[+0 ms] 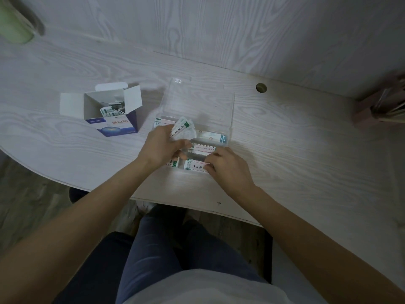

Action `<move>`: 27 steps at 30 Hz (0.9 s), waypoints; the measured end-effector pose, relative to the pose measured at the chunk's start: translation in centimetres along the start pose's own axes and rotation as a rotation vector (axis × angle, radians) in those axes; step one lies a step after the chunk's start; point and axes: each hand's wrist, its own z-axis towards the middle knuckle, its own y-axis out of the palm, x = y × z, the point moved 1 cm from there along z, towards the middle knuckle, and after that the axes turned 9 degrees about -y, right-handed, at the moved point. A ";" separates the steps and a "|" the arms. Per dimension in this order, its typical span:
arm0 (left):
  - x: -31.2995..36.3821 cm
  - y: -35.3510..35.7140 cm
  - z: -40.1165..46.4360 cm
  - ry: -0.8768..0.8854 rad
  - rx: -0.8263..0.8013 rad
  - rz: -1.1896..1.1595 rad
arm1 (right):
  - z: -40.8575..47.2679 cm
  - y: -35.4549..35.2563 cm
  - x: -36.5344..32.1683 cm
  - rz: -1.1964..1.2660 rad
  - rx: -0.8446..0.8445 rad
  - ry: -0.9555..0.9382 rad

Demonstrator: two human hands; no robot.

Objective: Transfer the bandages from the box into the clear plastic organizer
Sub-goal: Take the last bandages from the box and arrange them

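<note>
the desk (285,150) lies bare to the right of the clear plastic organizer (228,137), giving open passage as far as the wooden holder (377,108) at the far right edge. between the organizer and the open bandage box (109,113) runs a narrow gap of bare desk. the organizer's raised lid (197,99) blocks approach from behind. both hands crowd its near side.
</note>
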 end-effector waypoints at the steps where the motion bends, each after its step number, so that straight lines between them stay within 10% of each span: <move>1: 0.0 0.0 0.0 -0.003 0.003 -0.003 | 0.1 0.1 0.0 -0.009 0.006 -0.008; 14: 0.9 -1.5 -0.8 -0.036 -0.067 -0.280 | 1.9 0.1 -1.5 -0.038 0.100 -0.090; 21: 2.2 -2.6 -1.5 -0.002 -0.225 -0.378 | 5.2 -5.2 -1.0 0.940 0.312 0.186; 27: 3.7 -3.4 -1.3 0.021 -0.229 -0.386 | 7.1 -6.9 -1.3 1.084 0.300 0.193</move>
